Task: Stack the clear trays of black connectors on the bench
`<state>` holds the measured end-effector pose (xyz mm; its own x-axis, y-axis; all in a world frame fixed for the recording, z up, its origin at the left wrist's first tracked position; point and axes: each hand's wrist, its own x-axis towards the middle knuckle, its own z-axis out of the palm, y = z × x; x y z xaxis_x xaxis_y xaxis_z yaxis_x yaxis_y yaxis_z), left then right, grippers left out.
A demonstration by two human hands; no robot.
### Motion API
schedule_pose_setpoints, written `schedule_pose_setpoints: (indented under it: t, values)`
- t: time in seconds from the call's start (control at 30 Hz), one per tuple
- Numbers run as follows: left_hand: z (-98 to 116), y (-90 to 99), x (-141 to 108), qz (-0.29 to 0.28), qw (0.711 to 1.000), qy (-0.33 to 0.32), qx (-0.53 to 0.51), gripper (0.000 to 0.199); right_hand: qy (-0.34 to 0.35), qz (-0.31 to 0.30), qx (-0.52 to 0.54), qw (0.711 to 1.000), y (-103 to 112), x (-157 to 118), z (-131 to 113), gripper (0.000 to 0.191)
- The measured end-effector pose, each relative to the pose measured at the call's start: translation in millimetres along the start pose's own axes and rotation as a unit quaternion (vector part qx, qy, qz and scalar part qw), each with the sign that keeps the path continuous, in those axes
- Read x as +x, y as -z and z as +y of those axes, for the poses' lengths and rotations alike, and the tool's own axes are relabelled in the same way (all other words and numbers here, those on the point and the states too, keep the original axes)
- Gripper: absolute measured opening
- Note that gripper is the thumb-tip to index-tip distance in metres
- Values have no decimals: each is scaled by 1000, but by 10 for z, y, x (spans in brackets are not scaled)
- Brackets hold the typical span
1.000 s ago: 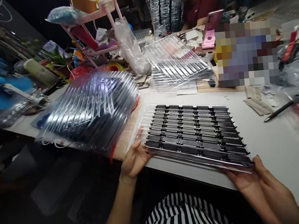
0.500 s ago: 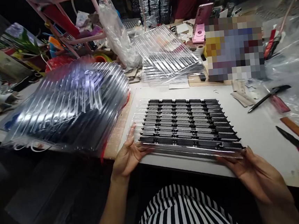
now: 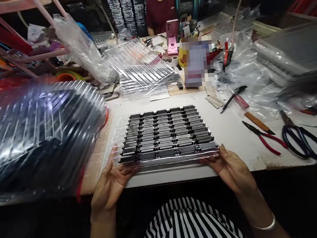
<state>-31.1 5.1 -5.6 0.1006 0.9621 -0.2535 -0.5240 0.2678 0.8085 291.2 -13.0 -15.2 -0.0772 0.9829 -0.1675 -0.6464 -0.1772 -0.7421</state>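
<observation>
A clear plastic tray [image 3: 178, 157] lies level at the front of the white table, carrying rows of black pin connectors [image 3: 165, 137]. My left hand [image 3: 108, 180] grips its near left corner, fingers partly under the tray. At the near right corner my right hand [image 3: 230, 166] holds the edge, thumb on top and fingers below. The tray's left strip, beside my left hand, holds no black parts.
Stacked clear ribbed trays [image 3: 37, 133] stand at the left; more trays [image 3: 143, 66] lie at the back. On the right are pliers [image 3: 262, 135], scissors [image 3: 301, 136], a knife [image 3: 257, 122] and plastic bags [image 3: 243, 71]. A person [image 3: 161, 7] is behind.
The view has swung to the right, so the table things appear further left. Both hands still hold the tray, which now looks more level. The scissors and the person's torso have come into view.
</observation>
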Motion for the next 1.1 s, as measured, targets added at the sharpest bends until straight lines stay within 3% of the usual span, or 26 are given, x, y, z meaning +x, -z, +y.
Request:
schedule_pose_setpoints:
  t: [0.27,0.6,1.1]
  values:
    - [15,9,33,-15,999,-21,-47,49,46,35,-42,997,-63,-4,19,31]
    - [199,-225,-9,54,998,-25,18,41,65,48,-42,996,-97,-23,12,31]
    - [321,-450,-98,70,996,-15,48,47,64,87,-50,993,-44,-51,38,36]
